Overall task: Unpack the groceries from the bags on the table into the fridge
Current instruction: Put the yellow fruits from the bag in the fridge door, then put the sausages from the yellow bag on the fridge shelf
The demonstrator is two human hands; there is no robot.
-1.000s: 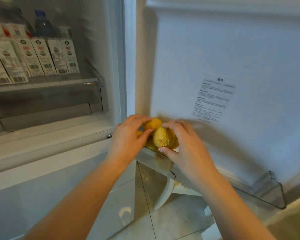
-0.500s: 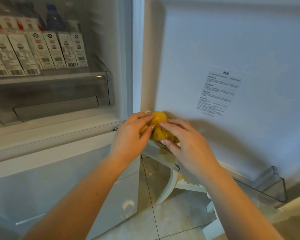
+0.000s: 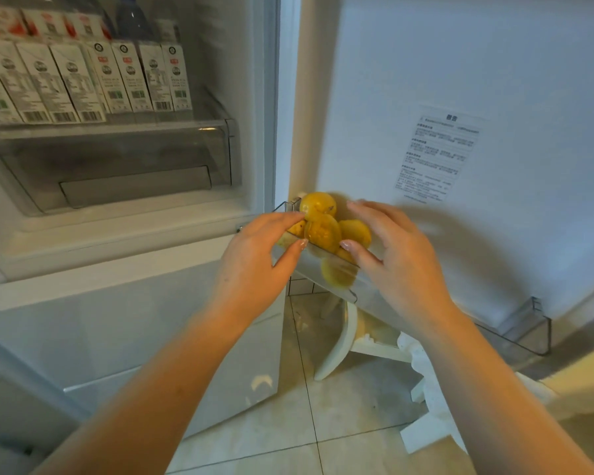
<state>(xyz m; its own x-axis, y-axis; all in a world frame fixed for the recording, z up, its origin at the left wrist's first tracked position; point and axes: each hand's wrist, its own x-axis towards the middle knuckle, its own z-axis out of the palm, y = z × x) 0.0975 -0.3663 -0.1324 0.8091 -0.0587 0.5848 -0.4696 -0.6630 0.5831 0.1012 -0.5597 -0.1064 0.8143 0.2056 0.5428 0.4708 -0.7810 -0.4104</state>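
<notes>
Both hands frame a small heap of yellow fruits (image 3: 323, 228) at the centre of the frame. The left hand (image 3: 254, 258) has its fingers extended and relaxed, the fingertips lying against the left side of the heap. The right hand (image 3: 395, 248) is spread on the right side, with its thumb near the lowest fruits; whether it touches them I cannot tell. Neither hand is curled round a fruit.

The fruits sit piled in the left end of a clear door bin (image 3: 515, 334) on the inside of the open fridge door (image 3: 494, 63), one on top and more seen through the clear front wall. The heap rises above the bin's front edge, so to finish the step well the hands should probably ease away slowly, checking that the top fruit stays put, or nudge it lower toward the free length of bin at right.

At upper left, a fridge shelf carries a row of milk cartons (image 3: 83, 80) with a bottle (image 3: 131, 18) behind them, above a clear drawer (image 3: 117, 159). A printed label (image 3: 436, 156) is stuck on the door liner. Below lie a tiled floor (image 3: 288, 440) and the white legs of some furniture (image 3: 343, 337). No bags or surface are in sight.
</notes>
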